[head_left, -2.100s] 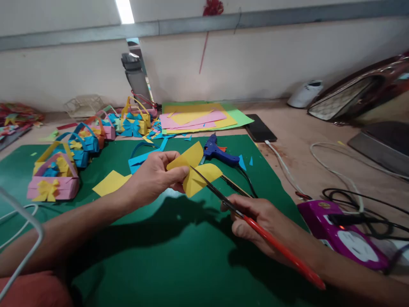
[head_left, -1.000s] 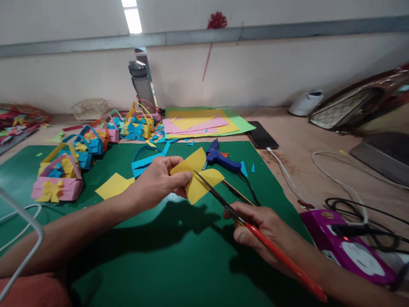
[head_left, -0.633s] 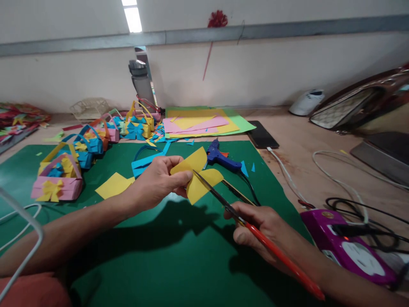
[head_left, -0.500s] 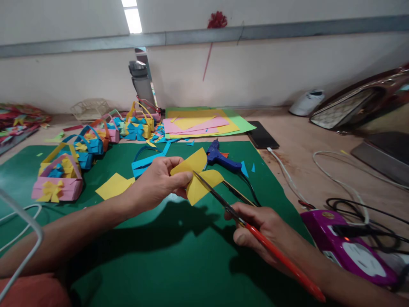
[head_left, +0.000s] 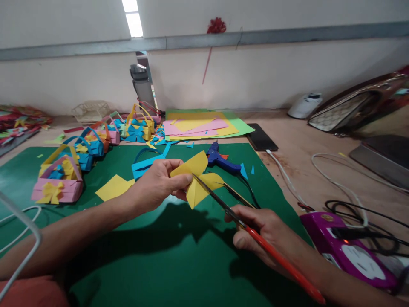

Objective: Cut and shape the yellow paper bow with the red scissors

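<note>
Between the thumb and fingers of my left hand (head_left: 168,177) is a yellow piece of paper (head_left: 198,192), cut into petal-like lobes. My right hand (head_left: 258,232) is closed around red-handled scissors (head_left: 275,253). One blade lies over the paper, its tip close to my left thumb; the other blade shows behind, to the right of the paper. Left of my left hand, a flat yellow paper piece (head_left: 114,187) rests on the green mat (head_left: 153,273). A blue paper basket (head_left: 145,165) sits just behind that hand. The blue glue gun (head_left: 222,158) lies beyond the held paper.
Several small paper baskets (head_left: 59,187) with bows line the left side. Stacked coloured sheets (head_left: 198,125) and a dark phone (head_left: 262,137) lie at the back. On the right is a purple power strip (head_left: 347,249) with cables. A grey bottle (head_left: 142,87) stands by the wall.
The view has tilted up slightly, so the background sits a little lower. The yellow paper has shifted very slightly against the scissors; both hands keep their hold.
</note>
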### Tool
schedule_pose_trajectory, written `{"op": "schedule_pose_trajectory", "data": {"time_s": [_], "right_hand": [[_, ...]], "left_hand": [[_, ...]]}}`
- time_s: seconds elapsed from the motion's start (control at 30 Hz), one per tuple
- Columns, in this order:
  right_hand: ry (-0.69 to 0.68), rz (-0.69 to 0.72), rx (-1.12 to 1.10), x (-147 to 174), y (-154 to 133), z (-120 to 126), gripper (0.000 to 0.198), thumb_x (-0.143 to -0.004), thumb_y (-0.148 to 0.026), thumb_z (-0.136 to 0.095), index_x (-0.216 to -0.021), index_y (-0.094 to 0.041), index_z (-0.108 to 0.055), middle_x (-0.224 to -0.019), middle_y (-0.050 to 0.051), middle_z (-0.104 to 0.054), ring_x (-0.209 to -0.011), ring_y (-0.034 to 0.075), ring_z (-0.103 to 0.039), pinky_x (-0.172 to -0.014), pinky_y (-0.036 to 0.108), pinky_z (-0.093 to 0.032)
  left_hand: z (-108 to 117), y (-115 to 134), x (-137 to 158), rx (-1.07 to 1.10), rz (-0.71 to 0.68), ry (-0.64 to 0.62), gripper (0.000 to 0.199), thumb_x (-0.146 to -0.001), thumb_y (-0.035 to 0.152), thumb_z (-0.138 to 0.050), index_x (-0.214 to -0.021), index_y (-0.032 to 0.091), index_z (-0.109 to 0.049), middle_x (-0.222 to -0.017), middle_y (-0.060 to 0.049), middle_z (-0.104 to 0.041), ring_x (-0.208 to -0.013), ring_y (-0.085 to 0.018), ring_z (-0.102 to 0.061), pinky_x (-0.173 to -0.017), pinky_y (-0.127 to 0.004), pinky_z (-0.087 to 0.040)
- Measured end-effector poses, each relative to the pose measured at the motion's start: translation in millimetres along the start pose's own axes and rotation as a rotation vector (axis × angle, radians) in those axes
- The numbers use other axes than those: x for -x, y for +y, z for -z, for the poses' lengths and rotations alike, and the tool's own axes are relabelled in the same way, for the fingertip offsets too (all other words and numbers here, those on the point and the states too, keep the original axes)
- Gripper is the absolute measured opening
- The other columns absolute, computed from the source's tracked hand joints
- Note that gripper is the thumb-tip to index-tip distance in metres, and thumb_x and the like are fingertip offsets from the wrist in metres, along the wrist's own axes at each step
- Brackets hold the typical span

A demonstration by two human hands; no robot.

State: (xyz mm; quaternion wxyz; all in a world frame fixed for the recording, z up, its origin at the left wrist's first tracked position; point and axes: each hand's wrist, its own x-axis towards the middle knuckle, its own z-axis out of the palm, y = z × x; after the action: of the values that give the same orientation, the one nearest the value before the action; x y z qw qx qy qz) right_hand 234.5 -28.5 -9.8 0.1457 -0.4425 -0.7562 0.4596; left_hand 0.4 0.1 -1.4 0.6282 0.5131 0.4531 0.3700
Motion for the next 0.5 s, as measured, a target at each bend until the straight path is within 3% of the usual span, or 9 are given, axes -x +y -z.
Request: {"op": "schedule_pose_trajectory", "data": {"time_s": [0.3,0.5], "right_hand": [[-0.034,-0.038,-0.017,1.4,4.6,0.4,0.020,-0.077,-0.034,-0.057,-0.069,-0.021,-0.044,-0.053,-0.009,-0.032,-0.047,0.007,-0.028,-0.042,0.021,-0.025],[-0.032,-0.048,-0.006,1.2,5.3,1.5,0.020,-0.076,-0.034,-0.058,-0.068,-0.021,-0.044,-0.054,-0.008,-0.034,-0.047,0.007,-0.029,-0.042,0.021,-0.025]], "left_hand": [[0.8,2.7,-0.8,-0.042,0.011,-0.017,0.007,-0.075,0.020,-0.062,-0.074,0.014,-0.058,-0.061,0.005,-0.059,-0.053,-0.006,-0.057,-0.052,-0.016,-0.047],[4.7,4.6,-2.0,-0.126,0.030,-0.055,0.008,-0.075,0.021,-0.061,-0.074,0.013,-0.063,-0.065,0.002,-0.065,-0.056,-0.008,-0.062,-0.056,-0.018,-0.051]]}}
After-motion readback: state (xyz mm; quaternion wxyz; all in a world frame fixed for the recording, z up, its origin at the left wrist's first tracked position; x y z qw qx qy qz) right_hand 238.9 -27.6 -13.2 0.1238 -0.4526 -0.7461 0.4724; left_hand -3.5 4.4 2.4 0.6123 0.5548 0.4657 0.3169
